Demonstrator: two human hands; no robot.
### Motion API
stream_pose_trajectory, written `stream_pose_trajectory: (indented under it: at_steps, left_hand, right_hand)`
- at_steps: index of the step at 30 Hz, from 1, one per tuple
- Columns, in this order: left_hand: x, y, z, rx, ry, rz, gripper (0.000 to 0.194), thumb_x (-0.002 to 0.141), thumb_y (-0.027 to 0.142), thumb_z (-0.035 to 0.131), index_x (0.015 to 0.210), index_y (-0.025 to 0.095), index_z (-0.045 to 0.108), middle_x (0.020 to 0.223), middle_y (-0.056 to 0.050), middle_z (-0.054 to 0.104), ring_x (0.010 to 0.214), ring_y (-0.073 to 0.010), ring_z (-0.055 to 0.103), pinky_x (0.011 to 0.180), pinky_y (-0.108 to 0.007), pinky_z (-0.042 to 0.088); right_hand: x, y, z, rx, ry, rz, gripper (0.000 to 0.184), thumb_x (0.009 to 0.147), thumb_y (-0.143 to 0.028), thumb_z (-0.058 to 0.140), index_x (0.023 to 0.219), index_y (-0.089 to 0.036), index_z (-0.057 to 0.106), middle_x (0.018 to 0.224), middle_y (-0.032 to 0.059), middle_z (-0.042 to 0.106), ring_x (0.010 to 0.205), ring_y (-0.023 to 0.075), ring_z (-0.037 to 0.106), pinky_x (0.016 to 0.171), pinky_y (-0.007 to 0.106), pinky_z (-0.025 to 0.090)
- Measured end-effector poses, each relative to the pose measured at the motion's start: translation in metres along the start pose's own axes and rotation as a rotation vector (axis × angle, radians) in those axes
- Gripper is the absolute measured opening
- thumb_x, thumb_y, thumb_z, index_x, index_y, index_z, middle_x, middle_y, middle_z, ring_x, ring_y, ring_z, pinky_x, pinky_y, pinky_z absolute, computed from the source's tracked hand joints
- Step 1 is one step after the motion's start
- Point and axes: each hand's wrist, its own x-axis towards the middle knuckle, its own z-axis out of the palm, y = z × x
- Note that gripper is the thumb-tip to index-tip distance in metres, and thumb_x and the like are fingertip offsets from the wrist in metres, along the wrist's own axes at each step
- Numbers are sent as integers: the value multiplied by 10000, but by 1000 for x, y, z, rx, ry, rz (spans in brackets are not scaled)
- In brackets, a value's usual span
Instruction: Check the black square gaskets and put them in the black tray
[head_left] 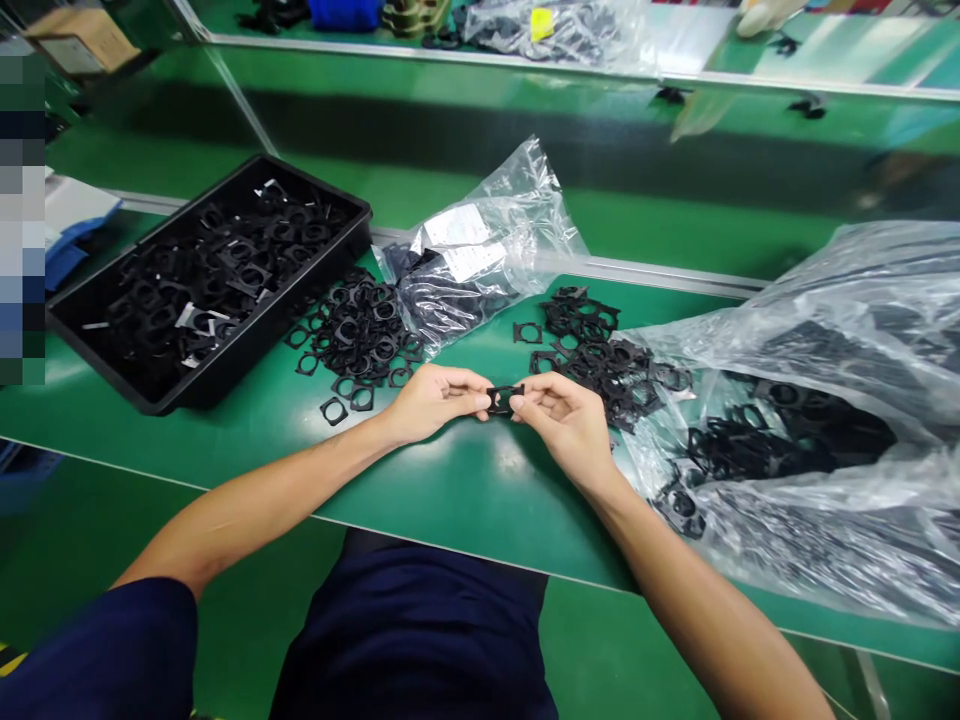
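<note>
My left hand (435,402) and my right hand (562,425) meet above the green bench top, pinching a small black square gasket with a round hole (502,400) between their fingertips. A loose pile of matching black gaskets (358,335) lies beyond my left hand, and a second pile (600,362) lies beyond my right hand. Neither hand touches a pile. A black plastic tray (202,280) filled with more gaskets stands further left.
The green bench (465,490) has a metal-edged rail behind it. A clear plastic bag of black parts (480,245) lies beyond the piles, and a large open plastic bag of gaskets (795,430) spreads across the right. Another bench with bagged items (555,25) stands at the back.
</note>
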Motion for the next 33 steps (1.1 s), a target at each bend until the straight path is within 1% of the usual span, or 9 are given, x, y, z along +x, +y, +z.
stream_pose_trajectory:
  at_steps: [4,10,15,18,22,25,29,31,33]
  left_hand:
    - [0,-1,-2,37,-2,17,380,697,467,859,837,125,769,782,-59,755,723,-167,693,724,-293,574]
    - [2,2,-2,-178,-131,-56,402,724,480,853,831,145,658,744,-22,682,687,-138,683,703,-276,561]
    - [2,2,1,-205,-85,-48,410,720,459,861,812,156,600,673,21,628,606,-116,655,657,-251,528]
    - [2,1,6,-151,-46,-41,415,730,475,847,817,148,607,665,11,639,594,-116,649,656,-248,515]
    - [1,-1,10,-58,28,-8,454,717,524,842,859,142,642,712,-12,662,648,-123,657,689,-252,529]
    - [1,-3,11,6,35,8,464,694,534,851,859,144,660,704,-16,666,642,-130,656,678,-257,532]
    - [0,-5,12,90,74,24,437,710,535,830,818,148,659,620,9,619,556,-121,613,600,-250,506]
    - [0,-6,12,140,93,47,398,742,515,807,820,152,662,644,6,623,579,-118,611,616,-248,512]
    - [-1,-5,12,194,102,80,350,753,468,807,849,159,674,738,-13,658,674,-125,633,676,-245,528]
  right_hand:
    - [1,0,0,-15,-2,12,350,706,-457,855,796,-183,657,649,-23,631,568,113,623,611,266,561]
    - [1,-6,4,20,12,30,402,659,-495,878,793,-181,667,627,-25,620,552,122,622,606,288,576]
    - [-1,-8,4,48,21,20,394,644,-478,890,787,-179,677,619,-28,618,550,121,622,601,273,563]
    - [-3,-5,1,-11,20,-36,352,712,-472,843,814,-176,682,635,-15,631,563,129,613,584,272,540]
    - [-3,-1,-4,-152,22,-145,225,829,-394,744,866,-173,721,713,13,665,624,136,614,609,270,531]
    - [-4,0,-6,-238,18,-227,160,862,-330,705,891,-183,759,790,34,685,656,138,618,603,263,519]
    - [-7,0,-6,-291,11,-272,140,889,-277,676,935,-195,779,822,38,679,653,135,615,585,259,502]
    - [-6,0,-6,-304,5,-287,145,904,-268,661,952,-200,780,825,37,670,656,137,617,581,259,498]
    - [-6,0,-7,-339,-9,-314,153,918,-255,643,956,-205,783,807,34,652,659,140,610,582,262,494]
